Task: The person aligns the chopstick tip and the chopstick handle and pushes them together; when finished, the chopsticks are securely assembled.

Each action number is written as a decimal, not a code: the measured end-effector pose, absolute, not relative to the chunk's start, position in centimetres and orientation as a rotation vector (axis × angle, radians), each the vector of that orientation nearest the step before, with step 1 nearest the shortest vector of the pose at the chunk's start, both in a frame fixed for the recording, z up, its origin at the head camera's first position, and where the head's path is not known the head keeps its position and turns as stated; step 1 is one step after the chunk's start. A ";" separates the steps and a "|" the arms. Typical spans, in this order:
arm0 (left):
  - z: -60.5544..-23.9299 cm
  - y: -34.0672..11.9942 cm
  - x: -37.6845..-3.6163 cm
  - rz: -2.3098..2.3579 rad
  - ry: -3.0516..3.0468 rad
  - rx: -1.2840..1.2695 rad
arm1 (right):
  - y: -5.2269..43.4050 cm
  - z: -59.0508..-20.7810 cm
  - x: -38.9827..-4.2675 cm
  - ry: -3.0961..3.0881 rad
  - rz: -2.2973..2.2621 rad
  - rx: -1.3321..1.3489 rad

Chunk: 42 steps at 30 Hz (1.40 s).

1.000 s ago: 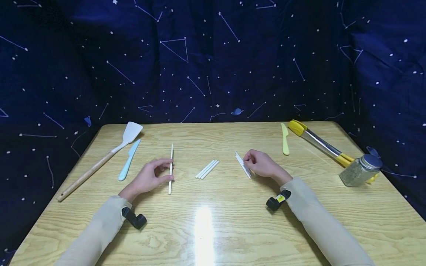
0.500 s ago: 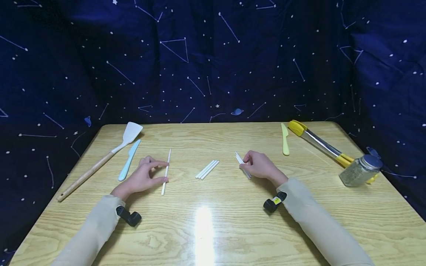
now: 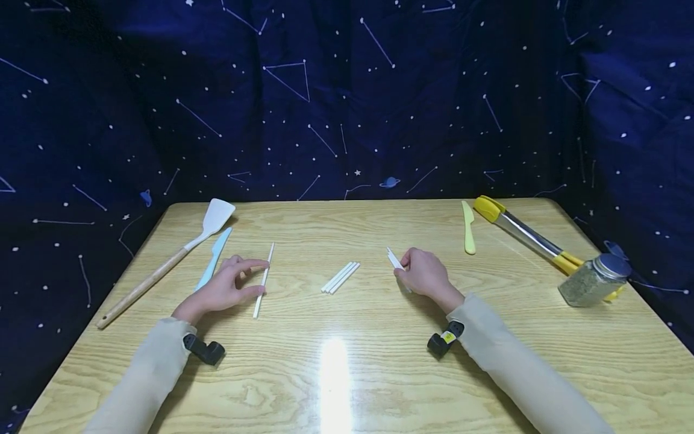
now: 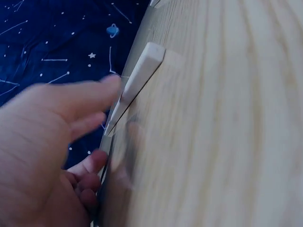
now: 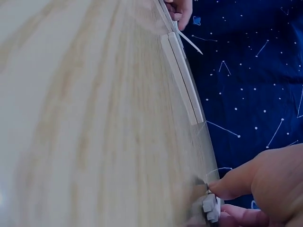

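In the head view my left hand (image 3: 223, 287) rests at a slim white stick (image 3: 264, 280) lying on the left of the table. Its thumb and forefinger are spread apart, their tips touching the stick's length. The left wrist view shows the stick's squared end (image 4: 150, 54) beyond the thumb. My right hand (image 3: 425, 274) pinches a small bundle of white sticks (image 3: 394, 259) at the table surface, its lower part hidden by the fingers. Between the hands lies a slanted group of white sticks (image 3: 340, 278), side by side.
A white spatula (image 3: 217, 215) with a wooden handle and a light blue knife (image 3: 218, 246), partly behind my left hand, lie at left. At right are a yellow knife (image 3: 468, 229), yellow-tipped tongs (image 3: 526, 234) and a jar (image 3: 591, 282) leaning over the tongs' end.
My left hand has shifted left along with the white stick, which now slants more. My right hand's fingers have moved slightly over the bundle, covering more of it. The middle group stays put.
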<state>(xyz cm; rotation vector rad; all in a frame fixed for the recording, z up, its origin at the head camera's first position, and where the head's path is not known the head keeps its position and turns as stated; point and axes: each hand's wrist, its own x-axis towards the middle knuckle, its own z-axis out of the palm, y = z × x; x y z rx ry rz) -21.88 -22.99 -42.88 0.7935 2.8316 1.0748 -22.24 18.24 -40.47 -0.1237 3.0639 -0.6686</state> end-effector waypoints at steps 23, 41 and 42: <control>-41.8 -13.9 -21.3 1.068 2.935 0.929 | 18.1 -40.4 -22.1 3.086 -0.762 -0.156; -42.5 -11.3 -21.4 1.021 2.828 0.974 | 18.6 -39.5 -22.8 3.038 -0.985 -0.206; -42.5 -11.2 -21.4 1.019 2.832 0.960 | 18.7 -39.4 -22.8 3.044 -0.988 -0.215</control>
